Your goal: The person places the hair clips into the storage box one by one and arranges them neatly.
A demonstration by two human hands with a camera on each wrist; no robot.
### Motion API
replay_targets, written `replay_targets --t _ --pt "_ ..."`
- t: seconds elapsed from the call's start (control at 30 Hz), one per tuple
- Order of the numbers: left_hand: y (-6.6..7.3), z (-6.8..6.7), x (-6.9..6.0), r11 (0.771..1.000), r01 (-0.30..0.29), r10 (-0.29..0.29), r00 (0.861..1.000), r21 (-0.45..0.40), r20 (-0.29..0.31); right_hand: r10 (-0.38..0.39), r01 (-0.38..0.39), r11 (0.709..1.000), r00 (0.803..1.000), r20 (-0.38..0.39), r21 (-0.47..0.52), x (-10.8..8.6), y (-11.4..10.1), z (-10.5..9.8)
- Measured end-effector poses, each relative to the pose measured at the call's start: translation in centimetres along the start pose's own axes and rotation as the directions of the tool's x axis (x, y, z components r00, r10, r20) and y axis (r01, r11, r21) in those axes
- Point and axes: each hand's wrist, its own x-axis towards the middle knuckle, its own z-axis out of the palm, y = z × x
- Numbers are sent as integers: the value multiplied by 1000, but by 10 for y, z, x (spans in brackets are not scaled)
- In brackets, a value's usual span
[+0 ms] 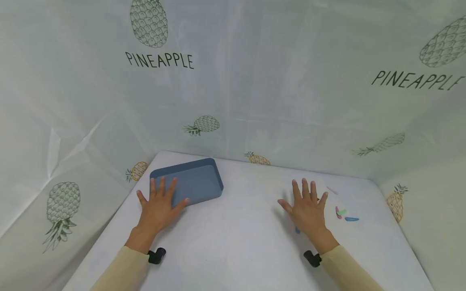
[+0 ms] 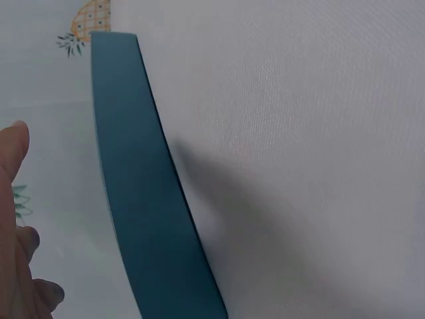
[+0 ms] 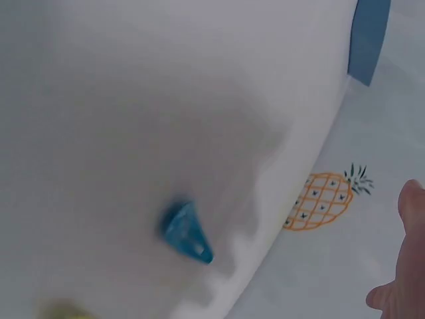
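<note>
My left hand (image 1: 156, 213) is held with fingers spread over the near left part of a shallow blue-grey tray (image 1: 198, 182). Only the tray's outer wall (image 2: 143, 186) and some fingers show in the left wrist view. Above the white table, my right hand (image 1: 308, 212) also has its fingers spread and holds nothing. Partly hidden below it lies a small blue hair clip (image 1: 297, 230), and a blue teardrop-shaped clip (image 3: 187, 232) shows in the right wrist view. Right of that hand lie a pink clip (image 1: 337, 211), a light green clip (image 1: 342, 211) and another blue clip (image 1: 352, 219).
A pale lilac clip (image 1: 332, 190) lies farther back on the right. A blurred yellowish thing (image 3: 63, 310) shows at the right wrist view's lower edge. White pineapple-print sheeting (image 1: 273, 101) stands along the back and sides of the white table (image 1: 233, 242).
</note>
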Motion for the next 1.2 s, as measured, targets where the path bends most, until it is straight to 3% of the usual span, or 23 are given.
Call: replay_targets --t 0.33,0.67,0.87,1.0,1.2 --pt "-15 3 -4 996 78 -79 996 -31 -34 -56 54 997 997 45 53 25 -43 15" --pt "-28 8 -9 985 147 -155 984 -89 -87 -194 188 980 977 91 71 53 -114 22" --pt "-30 16 -13 977 177 -187 979 -119 -80 -297 289 954 945 138 80 65 -153 34" --pt "-29 23 -14 966 208 -215 976 -156 -26 -370 356 928 911 182 107 69 -173 46" --pt "-30 30 -13 954 226 -233 972 -197 -11 -408 379 912 875 261 157 72 -190 67"
